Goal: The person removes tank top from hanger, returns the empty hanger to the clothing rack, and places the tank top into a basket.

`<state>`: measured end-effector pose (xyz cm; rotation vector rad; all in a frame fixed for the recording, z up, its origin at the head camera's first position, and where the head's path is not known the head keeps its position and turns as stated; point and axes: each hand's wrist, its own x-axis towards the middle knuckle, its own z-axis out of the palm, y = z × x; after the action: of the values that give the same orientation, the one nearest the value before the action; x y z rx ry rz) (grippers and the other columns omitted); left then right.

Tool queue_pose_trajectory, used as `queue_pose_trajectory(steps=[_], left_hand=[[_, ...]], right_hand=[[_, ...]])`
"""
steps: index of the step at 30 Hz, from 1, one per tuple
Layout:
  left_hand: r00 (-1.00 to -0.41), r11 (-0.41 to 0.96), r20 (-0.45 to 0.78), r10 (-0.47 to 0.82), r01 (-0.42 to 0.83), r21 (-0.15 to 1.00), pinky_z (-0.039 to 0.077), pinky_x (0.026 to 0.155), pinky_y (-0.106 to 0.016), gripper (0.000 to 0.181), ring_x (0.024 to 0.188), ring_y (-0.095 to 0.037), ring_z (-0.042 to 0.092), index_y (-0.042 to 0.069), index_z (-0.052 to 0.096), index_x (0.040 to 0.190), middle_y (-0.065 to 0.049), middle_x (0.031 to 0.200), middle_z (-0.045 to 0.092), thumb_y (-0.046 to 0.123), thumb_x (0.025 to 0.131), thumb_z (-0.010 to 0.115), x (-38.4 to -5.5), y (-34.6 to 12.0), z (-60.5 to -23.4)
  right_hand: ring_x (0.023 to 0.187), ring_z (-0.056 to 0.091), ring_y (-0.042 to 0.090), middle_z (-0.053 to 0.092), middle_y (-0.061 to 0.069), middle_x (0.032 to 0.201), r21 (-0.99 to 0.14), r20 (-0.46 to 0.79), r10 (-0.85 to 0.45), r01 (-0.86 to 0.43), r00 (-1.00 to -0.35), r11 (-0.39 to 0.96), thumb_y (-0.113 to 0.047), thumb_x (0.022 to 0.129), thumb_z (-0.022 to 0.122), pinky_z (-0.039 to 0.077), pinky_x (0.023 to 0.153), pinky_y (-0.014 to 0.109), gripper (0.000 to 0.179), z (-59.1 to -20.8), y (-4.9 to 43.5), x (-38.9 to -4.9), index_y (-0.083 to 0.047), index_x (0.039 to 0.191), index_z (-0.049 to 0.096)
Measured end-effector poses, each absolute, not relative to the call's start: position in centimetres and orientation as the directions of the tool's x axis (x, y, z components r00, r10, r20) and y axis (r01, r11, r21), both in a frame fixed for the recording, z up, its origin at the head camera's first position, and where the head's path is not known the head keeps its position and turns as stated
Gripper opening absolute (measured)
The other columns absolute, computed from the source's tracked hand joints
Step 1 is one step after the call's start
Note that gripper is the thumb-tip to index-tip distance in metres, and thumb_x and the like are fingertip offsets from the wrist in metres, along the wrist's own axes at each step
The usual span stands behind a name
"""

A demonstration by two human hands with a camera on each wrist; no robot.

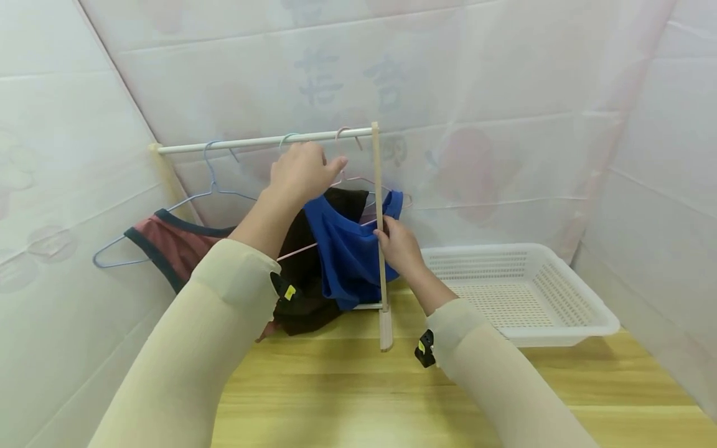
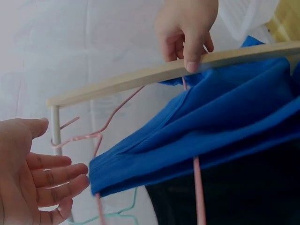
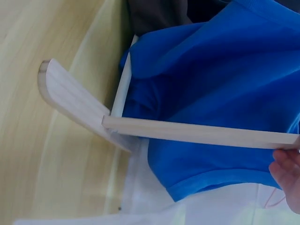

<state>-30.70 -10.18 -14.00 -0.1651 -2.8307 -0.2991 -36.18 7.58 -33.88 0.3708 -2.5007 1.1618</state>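
Note:
A blue sleeveless top (image 1: 350, 249) hangs askew on a pink wire hanger (image 2: 112, 117) hooked over the white rail (image 1: 252, 142) of a small clothes rack. My left hand (image 1: 302, 171) is up by the rail; in the left wrist view its fingers are spread and hold nothing, fingertips right at the top's shoulder edge. My right hand (image 1: 400, 246) grips the rack's wooden end post (image 1: 378, 186), thumb over its front, other fingers partly hidden behind it. Part of the blue top passes behind the post, close to those fingers.
Left on the rail, a reddish top with dark trim (image 1: 179, 239) hangs on a blue hanger (image 1: 213, 186). A dark garment (image 1: 302, 311) hangs beside the blue top. A white plastic basket (image 1: 515, 336) stands on the wooden table (image 1: 336, 398) at right, before a pale cloth wall.

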Motion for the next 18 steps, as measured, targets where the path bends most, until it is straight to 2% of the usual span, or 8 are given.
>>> queue_pose_trajectory(steps=[5,11,15,18], left_hand=[[-0.962,0.958,0.267,0.055,0.127,0.257,0.048,0.072,-0.040,0.053,0.087,-0.026,0.058,0.011,0.065,0.103,-0.007,0.093,0.063,0.058,0.100,0.040,-32.1,-10.1,-15.5],[-0.960,0.947,0.278,0.029,0.115,0.301,0.048,0.077,-0.044,0.046,0.087,-0.027,0.058,0.012,0.065,0.099,-0.008,0.090,0.062,0.053,0.100,0.046,-33.2,-9.8,-16.9],[-0.953,0.940,0.303,0.033,0.132,0.314,0.049,0.076,-0.042,0.044,0.083,-0.025,0.059,0.011,0.071,0.103,-0.006,0.088,0.065,0.048,0.101,0.049,-33.7,-9.7,-17.4],[-0.943,0.937,0.330,0.041,0.151,0.316,0.048,0.071,-0.039,0.042,0.079,-0.024,0.058,0.010,0.074,0.100,-0.005,0.084,0.065,0.044,0.101,0.050,-33.9,-9.7,-17.6]], right_hand=[[0.094,0.064,0.026,0.064,0.012,0.108,-0.685,0.396,-0.094,-0.362,-0.913,0.632,-0.029,0.103,0.052,0.056,0.083,0.040,0.038,-34.1,7.2,-36.3,-0.006,0.133,0.053],[0.099,0.065,0.027,0.065,0.013,0.114,-0.696,0.393,-0.097,-0.365,-0.914,0.619,-0.029,0.102,0.054,0.056,0.086,0.042,0.040,-34.1,7.2,-36.3,-0.006,0.134,0.053],[0.100,0.065,0.028,0.065,0.014,0.114,-0.699,0.391,-0.102,-0.368,-0.915,0.613,-0.029,0.102,0.055,0.056,0.086,0.042,0.039,-34.0,7.2,-36.3,-0.006,0.134,0.053],[0.100,0.065,0.027,0.065,0.014,0.113,-0.700,0.392,-0.101,-0.368,-0.914,0.612,-0.028,0.101,0.055,0.056,0.086,0.042,0.039,-33.9,7.3,-36.3,-0.005,0.133,0.053]])
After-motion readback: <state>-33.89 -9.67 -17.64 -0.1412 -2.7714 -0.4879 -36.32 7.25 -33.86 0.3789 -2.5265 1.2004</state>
